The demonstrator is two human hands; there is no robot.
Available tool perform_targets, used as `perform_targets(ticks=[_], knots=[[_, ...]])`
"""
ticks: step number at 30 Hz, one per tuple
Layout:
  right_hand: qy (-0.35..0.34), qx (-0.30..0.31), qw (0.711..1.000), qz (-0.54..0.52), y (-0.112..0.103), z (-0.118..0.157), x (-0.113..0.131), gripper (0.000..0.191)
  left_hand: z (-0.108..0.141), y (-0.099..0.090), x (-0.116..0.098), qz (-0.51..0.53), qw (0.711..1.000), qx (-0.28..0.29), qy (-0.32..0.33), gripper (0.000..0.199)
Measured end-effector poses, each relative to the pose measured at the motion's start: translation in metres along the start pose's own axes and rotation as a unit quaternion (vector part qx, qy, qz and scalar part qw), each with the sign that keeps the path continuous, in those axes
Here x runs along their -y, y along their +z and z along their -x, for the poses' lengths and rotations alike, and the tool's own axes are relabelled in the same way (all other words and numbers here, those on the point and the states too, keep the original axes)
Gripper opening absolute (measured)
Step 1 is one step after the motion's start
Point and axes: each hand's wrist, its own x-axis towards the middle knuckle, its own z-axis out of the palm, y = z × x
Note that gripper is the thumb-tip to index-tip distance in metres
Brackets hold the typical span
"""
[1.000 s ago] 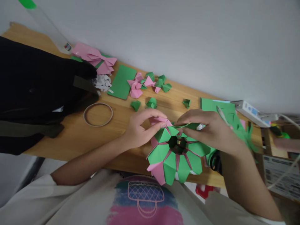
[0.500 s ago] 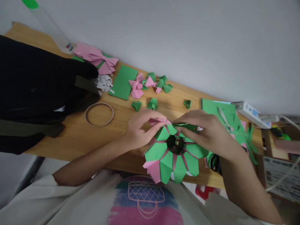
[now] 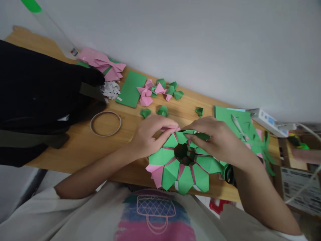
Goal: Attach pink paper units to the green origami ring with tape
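L hand (image 3: pixel 145 137) & R hand (image 3: pixel 215 139) each pinched the far rim of the paper ring (image 3: pixel 180 164); R grip prob. closed, partly hidden, over the surface (image 3: pixel 82 147).

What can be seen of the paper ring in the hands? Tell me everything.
The paper ring is a wheel of folded wedge units, mostly green with thin pink seams between them and one pink unit at its lower left. A dark round hole sits at its centre. It looks like stiff craft paper, creased sharply. It lies tilted over the near edge of the wooden table. The left hand pinches a pink piece at its upper rim; the right hand presses green units at its upper right.
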Motion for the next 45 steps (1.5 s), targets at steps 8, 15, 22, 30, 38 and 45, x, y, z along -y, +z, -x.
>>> perform_targets(ticks=[8,15,22,30,38,45], knots=[[-0.007,0.032,0.999,-0.006,-0.001,-0.009,-0.004,0.016,-0.01,-0.008,0.001,-0.027,0.998,0.054,0.006,0.008],[-0.009,0.073,0.997,-0.022,-0.002,-0.02,-0.006,0.017,-0.01,-0.01,0.003,-0.044,0.998,0.05,0.001,0.007],[0.023,0.074,0.993,-0.083,-0.003,-0.024,-0.009,0.011,-0.01,-0.01,0.005,-0.057,0.997,0.05,0.004,0.008],[0.034,0.098,0.991,-0.081,0.0,-0.027,-0.009,0.012,-0.012,-0.018,0.014,-0.09,0.989,0.105,0.045,0.014],[0.03,0.107,0.99,-0.088,-0.001,-0.031,-0.006,0.011,-0.016,-0.024,0.009,-0.079,0.985,0.146,-0.04,0.008],[0.041,0.111,0.989,-0.084,-0.001,-0.033,-0.004,0.01,-0.025,-0.033,0.004,-0.078,0.97,0.227,-0.027,0.022]])
